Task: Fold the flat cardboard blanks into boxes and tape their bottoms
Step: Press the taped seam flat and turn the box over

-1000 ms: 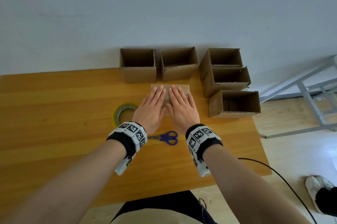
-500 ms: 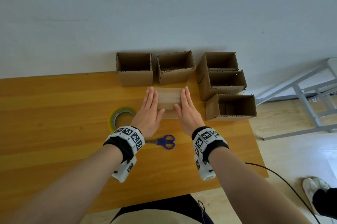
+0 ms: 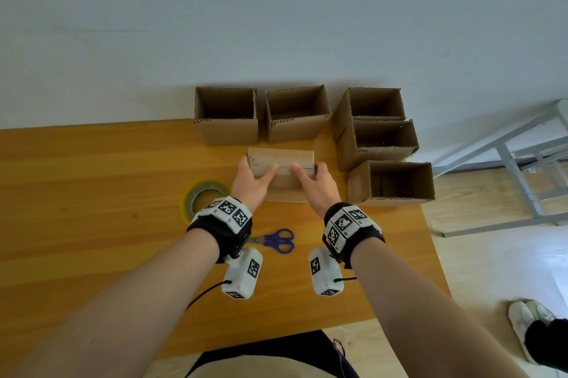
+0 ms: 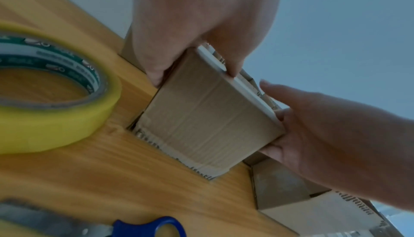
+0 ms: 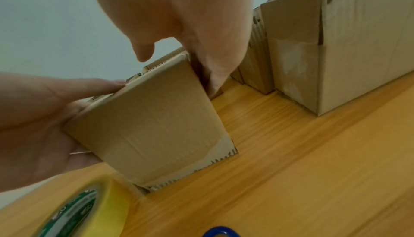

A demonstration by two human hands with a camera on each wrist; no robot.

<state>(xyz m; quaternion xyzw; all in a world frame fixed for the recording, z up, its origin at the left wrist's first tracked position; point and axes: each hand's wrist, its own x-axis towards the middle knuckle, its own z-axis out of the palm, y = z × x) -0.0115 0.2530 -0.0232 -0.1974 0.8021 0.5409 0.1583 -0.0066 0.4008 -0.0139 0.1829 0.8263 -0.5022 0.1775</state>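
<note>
A small cardboard box (image 3: 281,184) stands bottom up on the wooden table (image 3: 92,224), in front of the finished boxes. A strip of clear tape runs over its closed flaps. My left hand (image 3: 258,170) grips its left side and my right hand (image 3: 309,170) grips its right side, with both thumbs laid on the top face. In the left wrist view the box (image 4: 206,116) leans, with its lower edge at the table. The right wrist view shows the same box (image 5: 156,125) between my right hand (image 5: 197,54) and my left hand (image 5: 33,116).
Several open-topped boxes (image 3: 226,116) line the table's far edge and right side (image 3: 390,182). A yellow tape roll (image 3: 203,199) lies left of my left wrist. Blue-handled scissors (image 3: 276,240) lie between my wrists. The table's right edge drops to the floor.
My hands lay flat on top of the box, then slid out to its sides. Now they grip the sides with thumbs on top, and the box leans.
</note>
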